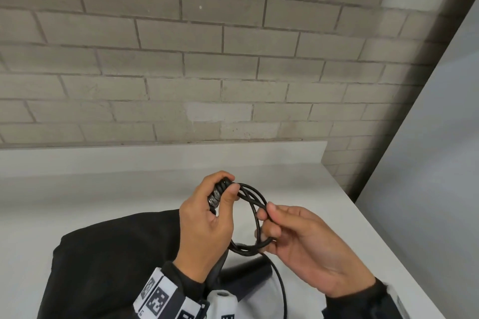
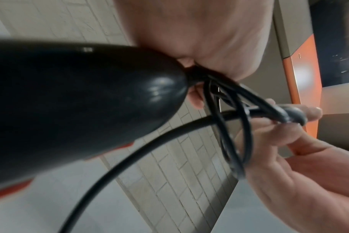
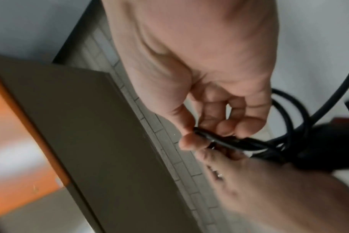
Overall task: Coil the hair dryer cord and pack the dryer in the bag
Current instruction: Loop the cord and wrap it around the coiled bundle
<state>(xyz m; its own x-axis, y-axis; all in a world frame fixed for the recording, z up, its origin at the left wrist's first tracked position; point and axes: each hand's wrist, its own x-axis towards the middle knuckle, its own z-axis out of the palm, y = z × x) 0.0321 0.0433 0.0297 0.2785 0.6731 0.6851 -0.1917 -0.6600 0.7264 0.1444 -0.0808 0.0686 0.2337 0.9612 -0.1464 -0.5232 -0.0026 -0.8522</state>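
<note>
A: Cord [image 1: 252,204] status? Loops gathered in air above counter [image 1: 298,189], between both hands

B: Confirmed. L hand [image 1: 207,225] fingers curled tight round one side of coil + the plug end; thumb clamps it. R hand [image 1: 305,246] thumb and forefinger pinch opposite side of loops, other fingers bent under coil

A: Dryer?

B: Black dryer [image 1: 246,272] low in head view, under L wrist, barrel partly visible. L wrist view: its rounded black body [image 2: 80,102] fills frame, just beside L palm. One free strand of cord runs down past it

A: Bag?

B: Black bag [image 1: 116,261] lies on counter at lower left, below L hand; opening not discernible
</note>
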